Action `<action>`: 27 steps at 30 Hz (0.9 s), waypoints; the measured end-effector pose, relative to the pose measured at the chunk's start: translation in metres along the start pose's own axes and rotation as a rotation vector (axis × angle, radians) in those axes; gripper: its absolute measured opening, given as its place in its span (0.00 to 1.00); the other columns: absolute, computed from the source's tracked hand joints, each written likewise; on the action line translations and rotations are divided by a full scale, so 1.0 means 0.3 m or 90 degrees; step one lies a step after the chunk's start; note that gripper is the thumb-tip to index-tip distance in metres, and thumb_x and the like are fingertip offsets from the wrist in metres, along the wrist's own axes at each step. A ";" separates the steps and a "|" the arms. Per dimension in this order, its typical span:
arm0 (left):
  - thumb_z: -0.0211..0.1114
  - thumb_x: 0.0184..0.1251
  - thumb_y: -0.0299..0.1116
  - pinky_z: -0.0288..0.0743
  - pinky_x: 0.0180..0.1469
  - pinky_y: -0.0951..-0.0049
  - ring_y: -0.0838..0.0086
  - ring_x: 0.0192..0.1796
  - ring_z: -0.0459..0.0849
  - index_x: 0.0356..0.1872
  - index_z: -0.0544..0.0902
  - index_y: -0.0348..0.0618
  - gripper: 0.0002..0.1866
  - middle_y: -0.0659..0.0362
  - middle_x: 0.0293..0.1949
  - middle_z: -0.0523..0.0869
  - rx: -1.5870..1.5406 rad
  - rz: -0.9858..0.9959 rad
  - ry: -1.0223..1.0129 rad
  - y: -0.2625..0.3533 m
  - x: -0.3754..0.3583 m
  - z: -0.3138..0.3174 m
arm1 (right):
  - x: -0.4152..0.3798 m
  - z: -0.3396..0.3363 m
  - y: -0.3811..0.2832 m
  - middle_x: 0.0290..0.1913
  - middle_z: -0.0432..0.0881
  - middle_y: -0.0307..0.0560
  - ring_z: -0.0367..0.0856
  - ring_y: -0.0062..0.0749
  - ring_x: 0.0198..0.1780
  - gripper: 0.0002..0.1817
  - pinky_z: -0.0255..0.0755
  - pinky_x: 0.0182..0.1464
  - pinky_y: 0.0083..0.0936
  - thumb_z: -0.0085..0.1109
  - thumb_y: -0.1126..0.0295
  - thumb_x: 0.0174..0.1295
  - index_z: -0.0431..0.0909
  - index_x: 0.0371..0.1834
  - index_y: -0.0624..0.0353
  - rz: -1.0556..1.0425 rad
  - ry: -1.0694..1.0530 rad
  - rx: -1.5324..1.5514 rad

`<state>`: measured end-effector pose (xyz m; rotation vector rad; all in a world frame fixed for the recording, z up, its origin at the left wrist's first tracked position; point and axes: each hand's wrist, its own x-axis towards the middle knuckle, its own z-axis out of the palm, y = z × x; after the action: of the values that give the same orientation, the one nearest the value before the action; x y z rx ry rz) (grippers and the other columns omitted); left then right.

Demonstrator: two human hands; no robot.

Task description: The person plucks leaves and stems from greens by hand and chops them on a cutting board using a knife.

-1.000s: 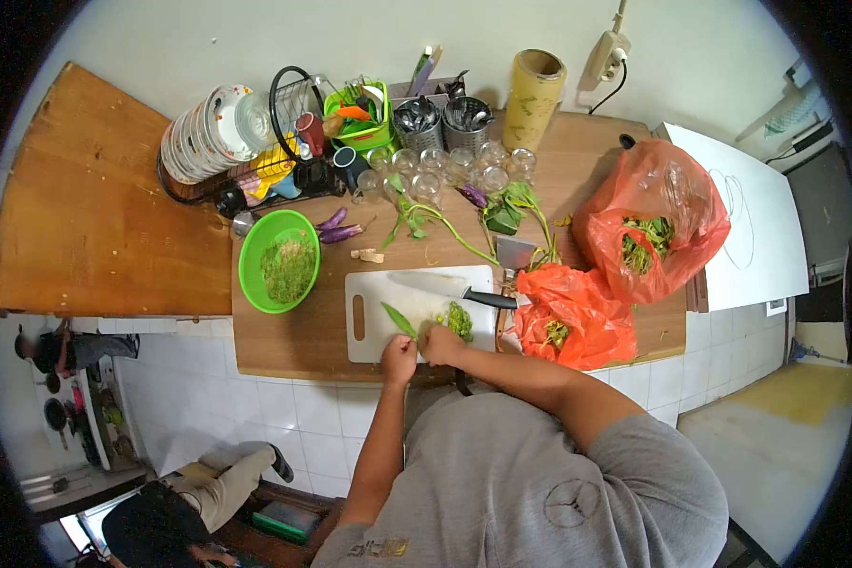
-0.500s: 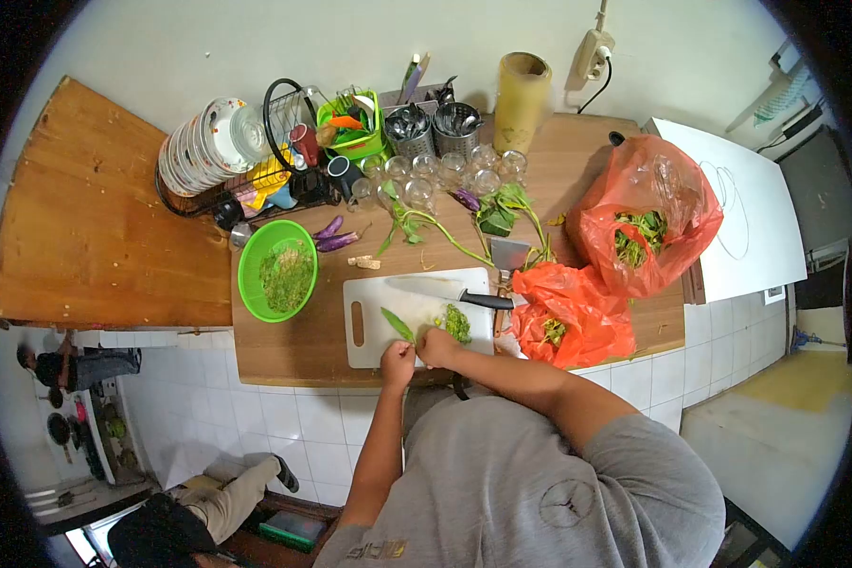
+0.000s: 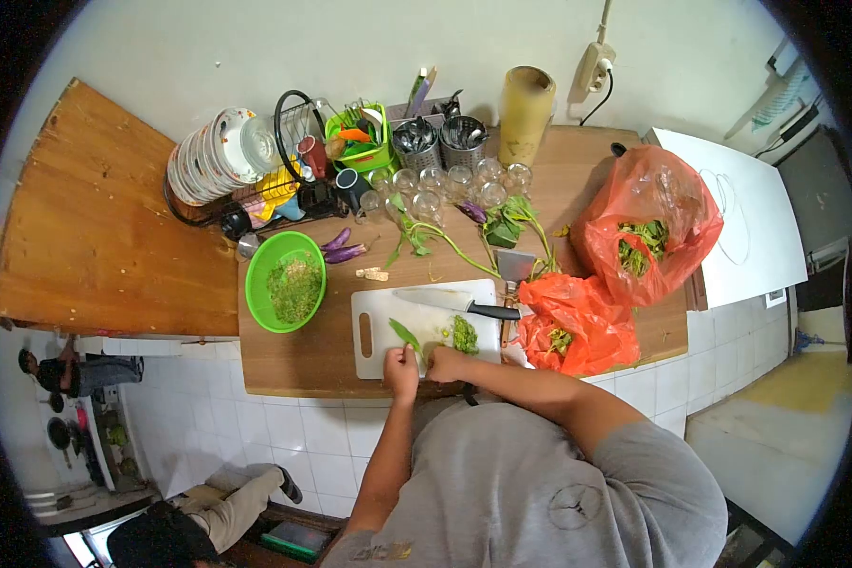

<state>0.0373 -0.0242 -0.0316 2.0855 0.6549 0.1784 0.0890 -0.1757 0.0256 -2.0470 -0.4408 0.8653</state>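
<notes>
My left hand [image 3: 400,373] is closed at the front edge of the white cutting board [image 3: 363,331], pinching the lower end of a long green leaf [image 3: 404,333]. Beside it on the right, my right hand [image 3: 448,365] has its fingers curled together; whatever they hold is too small to make out. A small heap of chopped greens [image 3: 464,335] lies on the board just beyond my right hand. Across the board's far side rests a knife [image 3: 488,310], its black handle pointing right.
Left of the board stands a green bowl [image 3: 252,284] with shredded greens. Eggplants [image 3: 342,253], tempeh-like pieces [image 3: 372,274], leafy stems [image 3: 445,237] and upturned glasses [image 3: 428,204] lie behind. Red plastic bags [image 3: 592,346] are at right. Another person [image 3: 189,530] is at lower left.
The camera view has shifted, so the table appears lower and slightly right. My hands have moved slightly apart; the leaf stays in my left hand.
</notes>
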 end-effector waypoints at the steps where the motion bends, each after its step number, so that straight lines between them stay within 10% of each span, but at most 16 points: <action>1: 0.71 0.66 0.39 0.77 0.41 0.61 0.60 0.32 0.83 0.32 0.80 0.37 0.15 0.51 0.29 0.84 0.042 -0.007 -0.001 0.028 0.004 -0.001 | 0.007 0.010 0.018 0.18 0.83 0.52 0.82 0.36 0.19 0.08 0.76 0.26 0.34 0.59 0.71 0.52 0.84 0.20 0.63 0.004 0.001 -0.002; 16: 0.64 0.61 0.26 0.75 0.46 0.51 0.49 0.42 0.81 0.39 0.80 0.39 0.06 0.48 0.37 0.82 0.164 0.192 -0.029 0.030 0.040 0.058 | -0.041 -0.044 0.099 0.31 0.88 0.49 0.88 0.31 0.27 0.13 0.82 0.29 0.29 0.63 0.63 0.62 0.85 0.36 0.64 0.209 -0.085 0.296; 22: 0.63 0.62 0.23 0.76 0.45 0.55 0.50 0.39 0.80 0.36 0.80 0.38 0.03 0.47 0.36 0.81 0.102 0.324 -0.155 0.047 0.056 -0.057 | -0.017 -0.002 0.025 0.34 0.87 0.51 0.87 0.51 0.35 0.10 0.79 0.41 0.39 0.62 0.70 0.58 0.82 0.43 0.57 -0.044 0.138 -0.118; 27: 0.65 0.66 0.22 0.76 0.43 0.68 0.67 0.40 0.82 0.35 0.78 0.38 0.04 0.54 0.36 0.82 -0.030 0.162 -0.407 -0.042 0.131 -0.175 | 0.046 0.028 -0.100 0.35 0.83 0.51 0.84 0.52 0.42 0.14 0.76 0.48 0.42 0.65 0.71 0.54 0.78 0.44 0.54 -0.371 0.387 -0.261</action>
<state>0.0467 0.0403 -0.0166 2.0150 -0.0006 -0.3202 0.0929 -0.1455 0.0410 -2.2253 -0.8514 -0.2182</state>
